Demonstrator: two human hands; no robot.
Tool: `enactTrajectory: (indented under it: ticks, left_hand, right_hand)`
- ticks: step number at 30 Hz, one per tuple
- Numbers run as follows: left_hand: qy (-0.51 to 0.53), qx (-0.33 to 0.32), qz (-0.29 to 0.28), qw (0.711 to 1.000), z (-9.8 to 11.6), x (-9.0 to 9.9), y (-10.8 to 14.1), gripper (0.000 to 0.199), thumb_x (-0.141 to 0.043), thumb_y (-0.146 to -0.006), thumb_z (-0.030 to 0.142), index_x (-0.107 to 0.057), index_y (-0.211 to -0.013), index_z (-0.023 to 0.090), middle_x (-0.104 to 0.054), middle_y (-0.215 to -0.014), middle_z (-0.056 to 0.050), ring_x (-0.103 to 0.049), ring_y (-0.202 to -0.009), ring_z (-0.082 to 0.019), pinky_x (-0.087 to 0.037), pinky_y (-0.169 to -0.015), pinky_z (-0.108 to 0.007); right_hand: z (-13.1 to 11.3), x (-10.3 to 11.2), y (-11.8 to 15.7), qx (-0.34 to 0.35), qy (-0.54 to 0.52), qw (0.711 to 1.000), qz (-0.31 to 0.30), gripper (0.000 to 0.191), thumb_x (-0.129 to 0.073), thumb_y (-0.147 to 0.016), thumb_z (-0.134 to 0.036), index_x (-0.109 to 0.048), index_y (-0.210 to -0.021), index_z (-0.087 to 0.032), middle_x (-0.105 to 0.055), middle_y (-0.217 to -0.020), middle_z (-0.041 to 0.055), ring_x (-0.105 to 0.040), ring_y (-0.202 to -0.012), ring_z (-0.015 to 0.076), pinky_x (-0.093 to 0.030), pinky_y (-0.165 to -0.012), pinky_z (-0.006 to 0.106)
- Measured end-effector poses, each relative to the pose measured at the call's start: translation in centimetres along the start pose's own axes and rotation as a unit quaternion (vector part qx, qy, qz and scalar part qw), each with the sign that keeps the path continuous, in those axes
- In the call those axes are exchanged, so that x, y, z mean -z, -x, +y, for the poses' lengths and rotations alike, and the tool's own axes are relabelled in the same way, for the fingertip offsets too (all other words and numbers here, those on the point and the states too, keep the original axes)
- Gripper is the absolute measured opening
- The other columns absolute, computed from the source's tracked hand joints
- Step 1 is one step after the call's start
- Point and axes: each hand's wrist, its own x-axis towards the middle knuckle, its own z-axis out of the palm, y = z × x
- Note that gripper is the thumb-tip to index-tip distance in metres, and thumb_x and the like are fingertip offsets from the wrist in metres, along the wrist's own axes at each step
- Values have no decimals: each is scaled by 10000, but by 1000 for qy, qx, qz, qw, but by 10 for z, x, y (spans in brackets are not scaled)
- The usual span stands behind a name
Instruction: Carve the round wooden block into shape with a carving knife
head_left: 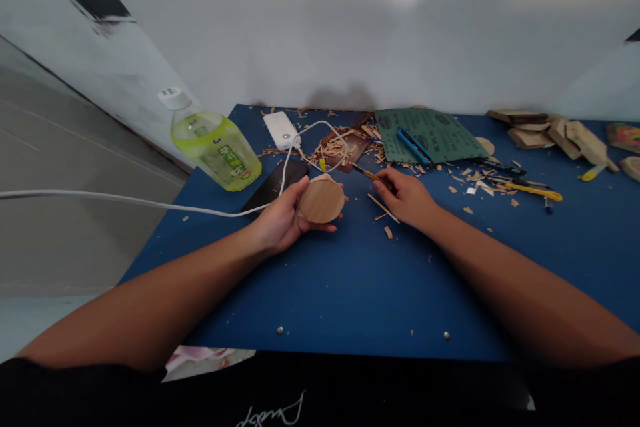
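My left hand (283, 221) is closed around a round, pale wooden disc (321, 200), with its flat face turned up toward me. My right hand (404, 195) grips a slim tool (367, 173) with a yellow-brown shaft and a dark, narrow tip. The tip points up and left, apart from the disc; its exact kind is too small to make out. Thin wood strips (384, 207) lie just below my right hand. Behind my left hand rests a dark phone (273, 185), with a white cable (215, 211) running over it.
Wood shavings (333, 147) are heaped at the back of the blue table (320, 293). A tilted bottle of yellow-green drink (217, 150) and a white power bank (281, 130) stand left. Right are green sandpaper (435, 135), a blue cutter (415, 147), a yellow cutter (535, 191) and wood pieces (545, 133).
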Motion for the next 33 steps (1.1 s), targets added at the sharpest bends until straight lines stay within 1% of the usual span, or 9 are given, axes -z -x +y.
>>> enactTrajectory:
  ticks: [4, 12, 18, 21, 25, 27, 30, 31, 33]
  left_hand:
    - [23, 7, -11, 1000, 0, 5, -4, 607, -360, -1101, 529, -605, -1450, 98, -747, -1301, -238, -790, -978, -314, -690, -750, -419]
    - [33, 14, -14, 999, -1, 9, -6, 624, -400, -1076, 498, -510, -1532, 88, -751, -1297, -250, -803, -965, -343, -682, -766, -451]
    - [31, 21, -50, 998, -4, 15, -7, 657, -420, -1050, 466, -421, -1600, 105, -728, -1350, -255, -794, -1044, -373, -667, -813, -472]
    - [27, 20, -56, 998, -5, 16, -7, 667, -430, -1040, 452, -399, -1612, 110, -728, -1350, -252, -791, -1057, -380, -662, -823, -475]
    - [20, 22, -47, 998, -5, 16, -7, 676, -437, -1031, 453, -398, -1611, 107, -728, -1352, -250, -790, -1061, -375, -660, -828, -468]
    - [20, 23, -46, 998, -5, 15, -7, 682, -440, -1030, 462, -397, -1609, 105, -735, -1338, -247, -794, -1049, -374, -661, -824, -468]
    - [21, 22, -55, 998, -5, 15, -7, 684, -427, -1042, 488, -393, -1610, 106, -743, -1323, -246, -797, -1036, -376, -659, -827, -475]
    - [20, 22, -58, 998, -4, 15, -7, 683, -419, -1049, 497, -396, -1608, 106, -743, -1323, -248, -797, -1038, -377, -658, -832, -480]
    - [18, 20, -59, 998, -3, 14, -6, 688, -410, -1057, 519, -405, -1604, 102, -741, -1326, -252, -796, -1038, -382, -656, -836, -488]
  right_hand:
    - [5, -3, -1, -3, -6, 1000, 13, 294, -524, -1054, -473, -674, -1158, -242, -767, -932, 49, -673, -774, 223, -425, -667, 327]
    - [5, -4, -1, -2, -12, 1000, 11, 277, -529, -1059, -479, -670, -1143, -256, -765, -913, 36, -669, -758, 216, -424, -667, 330]
    - [9, -6, -1, 9, -21, 1000, 20, 270, -544, -1054, -476, -677, -1118, -251, -738, -852, 26, -636, -713, 200, -398, -632, 316]
    - [10, -7, -1, 35, -48, 996, 61, 262, -548, -1055, -447, -679, -1139, -236, -728, -848, 30, -613, -676, 184, -410, -625, 316]
    - [12, -9, -2, 59, -84, 986, 130, 214, -594, -1033, -408, -684, -1121, -235, -731, -908, 40, -633, -731, 191, -468, -679, 334]
    - [13, -11, -3, 51, -105, 983, 138, 225, -608, -1023, -383, -668, -1188, -242, -710, -883, 28, -620, -701, 184, -467, -658, 334]
    - [14, -13, -3, 41, -161, 977, 135, 410, -584, -1014, -291, -557, -1422, -264, -670, -857, -1, -552, -592, 154, -429, -575, 317]
    - [14, -13, -3, 44, -175, 974, 137, 441, -571, -1008, -257, -542, -1447, -273, -672, -876, -1, -534, -571, 145, -424, -560, 312]
    - [14, -12, -3, 58, -180, 971, 145, 375, -546, -992, -206, -630, -1351, -278, -705, -940, 13, -554, -584, 136, -450, -575, 311]
